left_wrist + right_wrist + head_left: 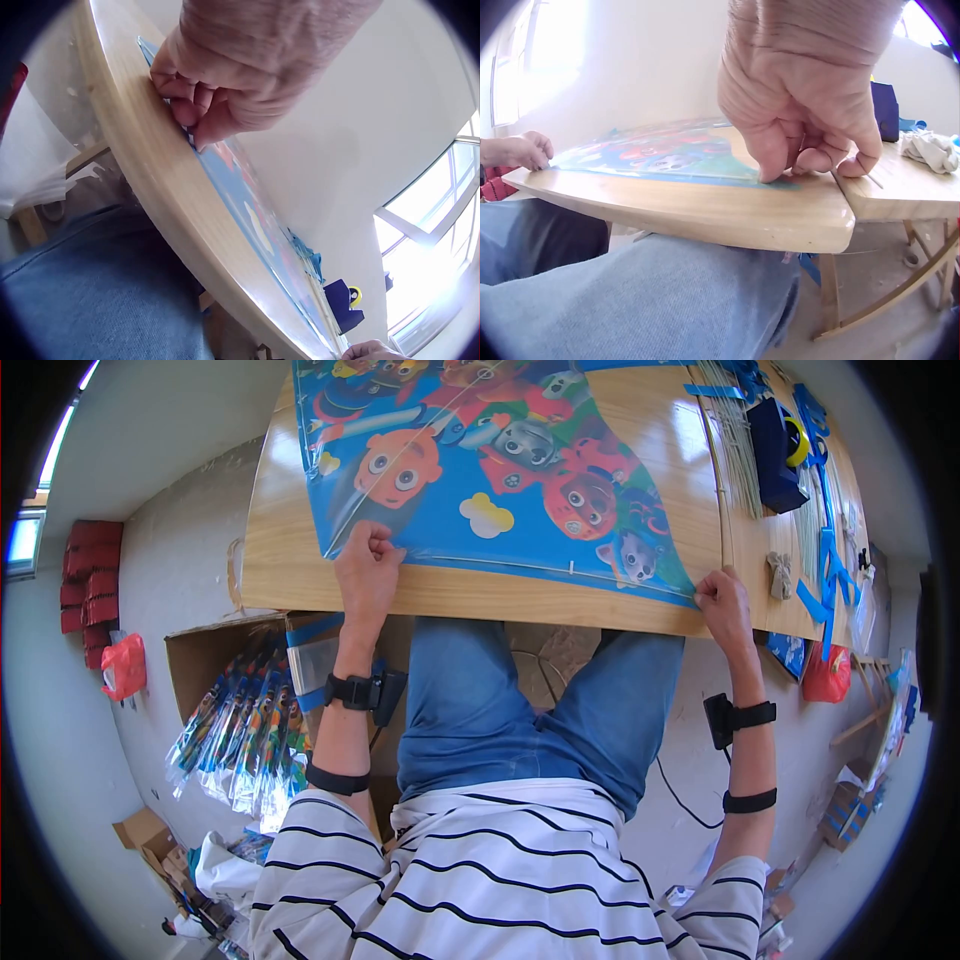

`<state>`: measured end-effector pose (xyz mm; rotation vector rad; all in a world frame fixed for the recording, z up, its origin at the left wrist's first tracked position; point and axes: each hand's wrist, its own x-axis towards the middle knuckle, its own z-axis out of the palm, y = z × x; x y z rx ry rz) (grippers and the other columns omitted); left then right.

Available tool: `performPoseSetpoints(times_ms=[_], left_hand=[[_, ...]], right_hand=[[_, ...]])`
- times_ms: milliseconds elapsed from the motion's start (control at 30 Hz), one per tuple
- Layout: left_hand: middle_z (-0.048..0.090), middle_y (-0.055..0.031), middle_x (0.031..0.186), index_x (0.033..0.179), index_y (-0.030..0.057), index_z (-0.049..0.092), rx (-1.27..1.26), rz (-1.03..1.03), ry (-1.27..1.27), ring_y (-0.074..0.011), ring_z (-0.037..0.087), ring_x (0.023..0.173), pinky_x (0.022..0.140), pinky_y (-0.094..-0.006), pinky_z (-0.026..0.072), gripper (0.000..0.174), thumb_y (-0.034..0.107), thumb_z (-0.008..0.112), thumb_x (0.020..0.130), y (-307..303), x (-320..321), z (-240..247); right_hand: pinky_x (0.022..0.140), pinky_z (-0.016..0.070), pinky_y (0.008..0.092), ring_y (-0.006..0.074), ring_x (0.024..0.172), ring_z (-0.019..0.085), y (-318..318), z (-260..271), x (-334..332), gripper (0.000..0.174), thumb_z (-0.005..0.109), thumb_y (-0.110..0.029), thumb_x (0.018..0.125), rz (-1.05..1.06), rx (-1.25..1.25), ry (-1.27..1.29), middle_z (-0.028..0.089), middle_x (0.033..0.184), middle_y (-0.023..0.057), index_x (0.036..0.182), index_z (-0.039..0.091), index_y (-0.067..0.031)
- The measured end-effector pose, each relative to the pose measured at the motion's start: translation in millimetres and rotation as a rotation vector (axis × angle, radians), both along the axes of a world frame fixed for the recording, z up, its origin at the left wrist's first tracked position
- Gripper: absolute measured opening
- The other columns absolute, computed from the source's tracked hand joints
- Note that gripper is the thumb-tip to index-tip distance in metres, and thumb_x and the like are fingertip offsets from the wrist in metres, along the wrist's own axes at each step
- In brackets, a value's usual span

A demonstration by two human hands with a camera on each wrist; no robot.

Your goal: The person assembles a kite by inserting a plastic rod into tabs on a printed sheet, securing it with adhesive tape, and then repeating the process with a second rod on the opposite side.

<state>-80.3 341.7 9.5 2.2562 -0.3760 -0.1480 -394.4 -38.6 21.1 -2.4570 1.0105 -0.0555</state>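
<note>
A blue kite [440,525] printed with cartoon animals lies on the wooden table [460,592], its near edge along the table's front. A thin pale rod runs along that edge, with a small white tab [571,568] on it. My left hand [368,572] pinches the edge close to the left corner; the left wrist view shows thumb and curled fingers [184,112] together there. At the right corner, my right hand [725,608] pinches the tip between thumb and fingers. The right wrist view shows this thumb [769,163] low over the tabletop, with the pinched bit hidden.
Thin sticks [735,450] lie at the table's right, near a dark blue tape dispenser [775,455] with yellow tape. Blue strips [828,560] and a crumpled cloth [780,575] lie farther right. Under the table's left side, a cardboard box [205,650] holds several rolled printed packs [245,720].
</note>
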Motion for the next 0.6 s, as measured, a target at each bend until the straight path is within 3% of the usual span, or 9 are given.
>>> performPoseSetpoints(times_ms=[200,400,600], left_hand=[[0.062,-0.0042,0.079,0.100,0.0024,0.065,0.013,0.014,-0.049,-0.0148,0.060,0.074,0.071,-0.0299,0.0536,0.026,-0.002,0.079,0.078,0,-4,-3],[0.064,-0.0062,0.080,0.099,0.0035,0.064,0.008,0.022,-0.119,-0.0183,0.062,0.072,0.070,-0.0325,0.0532,0.028,-0.001,0.081,0.077,3,-3,-8],[0.066,-0.0063,0.088,0.100,0.0019,0.066,-0.007,0.018,-0.143,-0.0165,0.063,0.079,0.074,-0.0312,0.0548,0.020,-0.001,0.075,0.082,16,8,-16]], right_hand=[[0.081,0.0492,0.0425,0.0345,0.090,0.062,2,2,1,0.008,0.071,-0.001,0.077,-0.018,0.010,-0.016,0.060,0.090,0.0138,0.080,0.064,-0.0014],[0.078,0.0488,0.0403,0.0294,0.084,0.059,5,7,7,0.018,0.073,0.004,0.074,-0.104,0.047,-0.075,0.058,0.087,0.0119,0.085,0.061,-0.0016],[0.075,0.0488,0.0379,0.0272,0.080,0.058,-6,-10,-7,0.022,0.071,0.006,0.076,0.011,0.069,-0.136,0.058,0.088,0.0112,0.095,0.060,-0.0012]])
